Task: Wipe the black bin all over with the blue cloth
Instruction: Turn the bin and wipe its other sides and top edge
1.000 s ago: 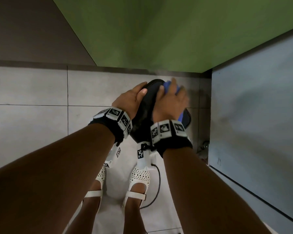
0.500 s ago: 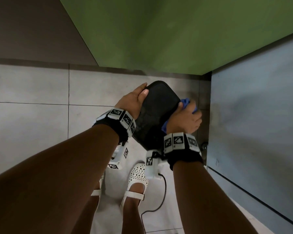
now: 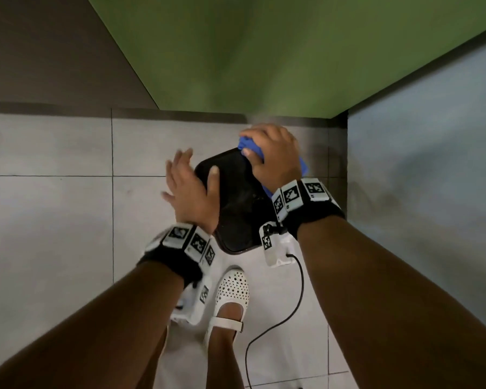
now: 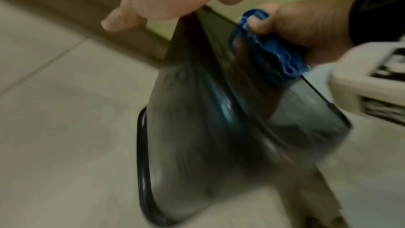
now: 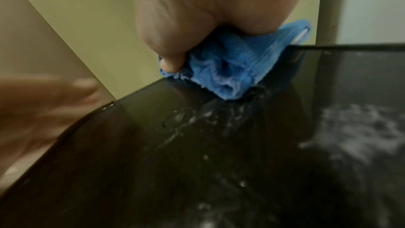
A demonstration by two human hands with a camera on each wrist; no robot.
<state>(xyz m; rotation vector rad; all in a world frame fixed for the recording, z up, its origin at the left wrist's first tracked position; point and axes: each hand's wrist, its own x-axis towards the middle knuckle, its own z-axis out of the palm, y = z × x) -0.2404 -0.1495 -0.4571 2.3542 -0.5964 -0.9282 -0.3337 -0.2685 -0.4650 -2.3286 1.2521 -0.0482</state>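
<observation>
The black bin (image 3: 236,197) stands tilted over the tiled floor with its flat base turned up toward me; its rim (image 4: 142,153) is low by the floor. My left hand (image 3: 188,189) steadies the bin's left side, its fingers straight and spread and its thumb lying on the base. My right hand (image 3: 275,155) grips the bunched blue cloth (image 3: 250,146) and presses it on the base's far edge. In the right wrist view the cloth (image 5: 230,68) sits on the wet, streaked black surface (image 5: 197,162). In the left wrist view the cloth (image 4: 278,55) is blurred.
A green wall (image 3: 264,51) rises just behind the bin and a grey partition (image 3: 432,192) stands close on the right. Pale floor tiles (image 3: 54,220) spread to the left. My white shoe (image 3: 233,287) and a black cable (image 3: 298,299) lie below the bin.
My right hand has carried the cloth from the bin's right side up to its far edge. My left hand's fingers have spread out straight, and the bin has turned slightly.
</observation>
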